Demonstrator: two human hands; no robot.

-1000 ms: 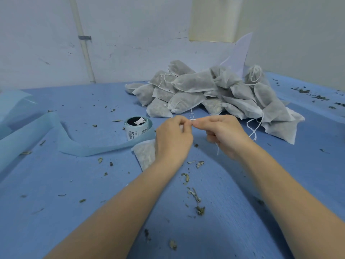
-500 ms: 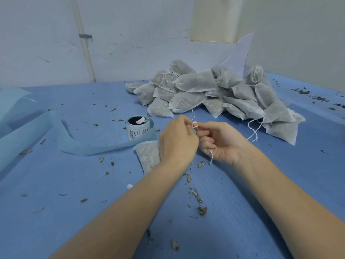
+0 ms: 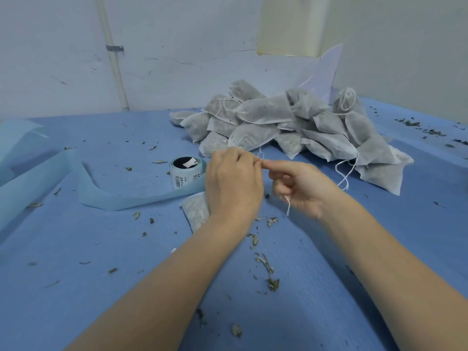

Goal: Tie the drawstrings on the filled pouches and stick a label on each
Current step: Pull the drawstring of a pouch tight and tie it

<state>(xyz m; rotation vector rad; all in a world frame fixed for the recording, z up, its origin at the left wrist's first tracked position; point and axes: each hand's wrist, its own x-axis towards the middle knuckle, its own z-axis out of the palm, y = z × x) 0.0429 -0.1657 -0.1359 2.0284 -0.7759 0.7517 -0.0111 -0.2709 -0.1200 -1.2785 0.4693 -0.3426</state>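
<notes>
Off to my left a strip of pale blue backing paper (image 3: 141, 200) is curling across the blue table cover (image 3: 76, 287), and the roll of barcode labels (image 3: 187, 172) is standing upright just behind it, near my left hand. The pouch (image 3: 196, 211) I am working on is lying flat on the cover, mostly hidden under my left hand (image 3: 234, 184). That hand is curling over the pouch neck and pinching the white drawstring (image 3: 260, 155) at its fingertips, where a small loop is sticking up. My right hand (image 3: 304, 188) is meeting it fingertip to fingertip, pinching the same string, with a loose end (image 3: 288, 205) hanging below the palm. I judge I am in the middle of tying the knot on this pouch; no label is on it that I can see. Next, I think, the loose end needs passing through the loop and pulling snug, then a label peeling from the roll. Beyond my right hand the heap of filled pouches (image 3: 304, 125) is waiting, several with strings trailing loose.
</notes>
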